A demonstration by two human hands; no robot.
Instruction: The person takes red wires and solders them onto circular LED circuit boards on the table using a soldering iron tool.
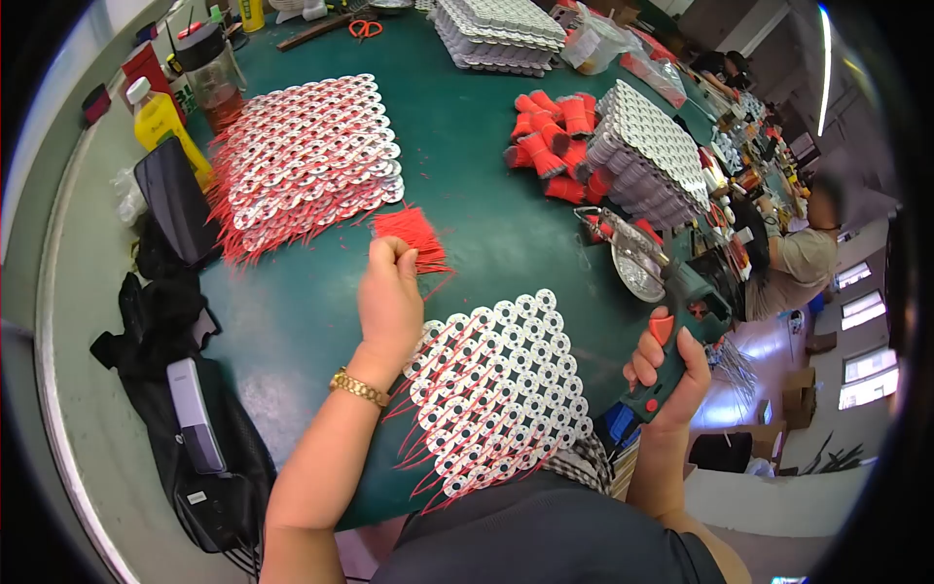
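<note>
- A single head-worn camera is looking forward and steeply down, the wearer's dark shirt (535,535) filling the bottom edge.
- Its wide lens is bending the scene into a rounded picture with black corners.
- The view is centring on the green tabletop (457,127), with the left hand (389,282) and right hand (671,375) showing near the lens.
- Toward the top it is reaching a farther white stack (496,34).
- On the right it is looking past the table into the room, taking in another person (798,258) and sideways-leaning windows (869,389).
</note>
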